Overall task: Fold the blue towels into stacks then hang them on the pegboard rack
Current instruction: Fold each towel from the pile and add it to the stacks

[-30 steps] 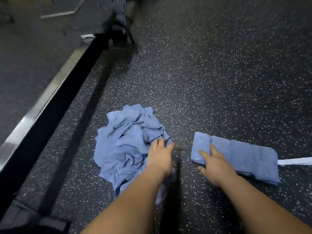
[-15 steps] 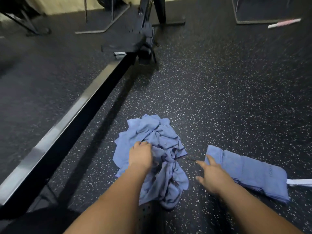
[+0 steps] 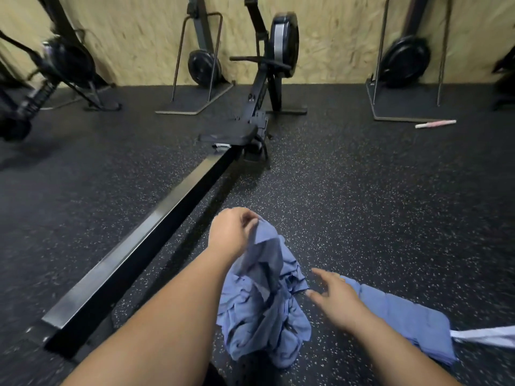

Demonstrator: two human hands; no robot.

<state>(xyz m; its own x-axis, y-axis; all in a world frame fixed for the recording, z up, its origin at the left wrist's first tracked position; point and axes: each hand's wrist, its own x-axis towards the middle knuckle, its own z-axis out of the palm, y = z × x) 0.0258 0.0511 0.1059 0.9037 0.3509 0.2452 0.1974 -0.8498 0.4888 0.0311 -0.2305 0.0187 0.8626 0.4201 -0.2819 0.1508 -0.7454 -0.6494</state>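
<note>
- Head view: left grip (image 3: 232, 234) clutches a blue towel (image 3: 266, 247) above the crumpled pile (image 3: 262, 330), near centre.
- Right grip (image 3: 338, 302) released, beside the folded stack (image 3: 412, 324).
- Tangled neighbours may lift too, scattering.

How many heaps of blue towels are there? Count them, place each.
2. A crumpled pile at centre, its top gripped by the left hand; a folded stack to its right, beside the right hand. Single towels inside cannot be counted.
</note>
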